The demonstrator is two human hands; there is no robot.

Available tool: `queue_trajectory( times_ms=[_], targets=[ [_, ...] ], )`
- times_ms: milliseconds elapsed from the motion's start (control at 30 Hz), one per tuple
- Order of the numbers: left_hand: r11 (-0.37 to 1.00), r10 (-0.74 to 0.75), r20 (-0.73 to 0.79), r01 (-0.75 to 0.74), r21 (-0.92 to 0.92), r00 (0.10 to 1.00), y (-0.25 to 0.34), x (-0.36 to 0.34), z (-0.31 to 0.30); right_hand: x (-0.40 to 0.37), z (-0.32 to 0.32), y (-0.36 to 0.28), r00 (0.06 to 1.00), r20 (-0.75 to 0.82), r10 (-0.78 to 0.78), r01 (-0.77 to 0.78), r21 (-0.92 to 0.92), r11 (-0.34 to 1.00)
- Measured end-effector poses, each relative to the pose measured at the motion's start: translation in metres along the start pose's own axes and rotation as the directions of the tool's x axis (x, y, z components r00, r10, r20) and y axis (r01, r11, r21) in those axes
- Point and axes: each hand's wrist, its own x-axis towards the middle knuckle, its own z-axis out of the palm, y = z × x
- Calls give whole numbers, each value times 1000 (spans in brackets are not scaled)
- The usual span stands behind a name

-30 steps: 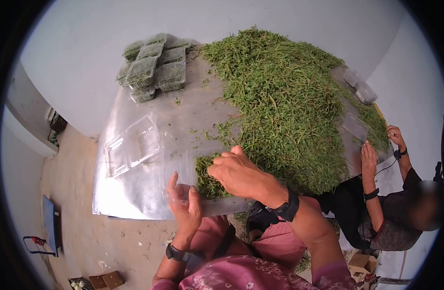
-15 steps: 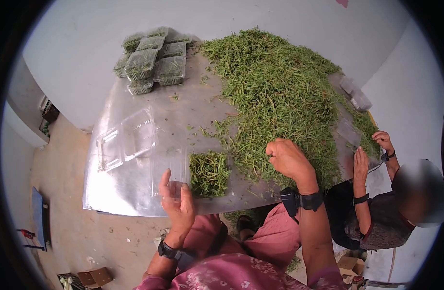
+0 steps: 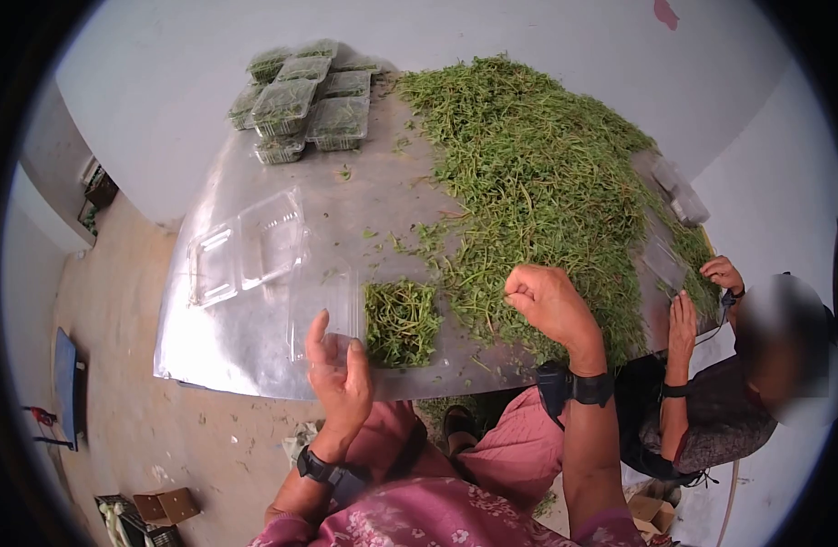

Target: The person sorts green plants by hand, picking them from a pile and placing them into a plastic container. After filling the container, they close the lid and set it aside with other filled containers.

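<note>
A clear plastic clamshell container (image 3: 444, 357) lies open near the table's front edge, its base filled with green leafy stems (image 3: 401, 324). Its clear lid (image 3: 320, 301) is folded out to the left. At the container's near left corner is my left hand (image 3: 343, 383), fingers and thumb apart; whether it touches the plastic is hard to tell. Above the near edge of a big heap of cut greens (image 3: 547, 173), my right hand (image 3: 556, 308) has its fingers curled together. Anything pinched in them is hidden.
Another empty open clamshell (image 3: 246, 251) lies on the left of the metal table (image 3: 373, 201). Filled boxes (image 3: 282, 105) are stacked at the back left. On the right, a co-worker's hands (image 3: 682, 319) are beside a clear container (image 3: 662, 263); more containers (image 3: 679, 191) stand behind.
The camera view has shifted slightly, moving the table's far side rightward in the picture. Both hands keep nearly the same pose and place.
</note>
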Motion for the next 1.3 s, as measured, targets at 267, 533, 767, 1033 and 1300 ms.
queue_trajectory(
  times_ms=[267,533,767,1033,1300],
  targets=[
    [999,-46,7,46,19,999,2,0,0,-4,33,3,993,113,-20,54,-301,952],
    [999,1,21,-2,39,1000,-3,0,-2,4,17,-3,990,-10,-143,142,-74,987],
    [996,17,33,-20,86,999,-3,0,-3,20,-8,-28,998,40,-56,63,-185,981],
    [999,10,25,-11,47,1000,-1,0,-2,62,44,1,993,104,63,-3,-494,870],
    [991,-121,-62,117,-67,991,-4,-3,-4,47,28,-6,998,-16,-53,49,-185,982]
  ],
)
